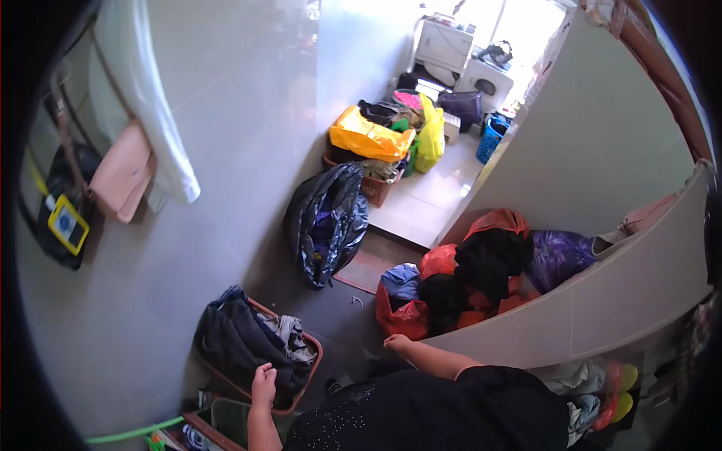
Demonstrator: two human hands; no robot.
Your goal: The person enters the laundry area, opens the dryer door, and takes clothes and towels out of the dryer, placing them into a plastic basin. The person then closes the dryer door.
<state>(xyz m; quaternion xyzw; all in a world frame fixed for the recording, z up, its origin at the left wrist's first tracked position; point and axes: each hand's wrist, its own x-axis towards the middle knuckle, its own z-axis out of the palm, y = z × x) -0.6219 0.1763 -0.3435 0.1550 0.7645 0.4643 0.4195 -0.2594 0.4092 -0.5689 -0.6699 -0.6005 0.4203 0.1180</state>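
My left hand [263, 385] is above the near edge of a reddish-brown laundry basket [314, 368], fingers loosely bent and slightly apart, with nothing visible in it. Dark grey clothing [244, 342] fills the left of this basket, and light grey patterned cloth [295, 338] lies at its right. In front of my body, my right hand [397, 343] is held with its fingers curled in, and no object shows in it. Nearest to it is a red plastic bag [398, 317] with blue cloth [401, 281] at its mouth. Black clothing [492, 263] is heaped beside that bag.
A black garbage bag [331, 218] leans along the left wall. Behind it, an orange bag [368, 135] tops another basket, near a yellow bag [431, 135]. A purple bag [560, 255] rests by the low curved wall [594, 323]. A pink handbag [124, 173] hangs at left.
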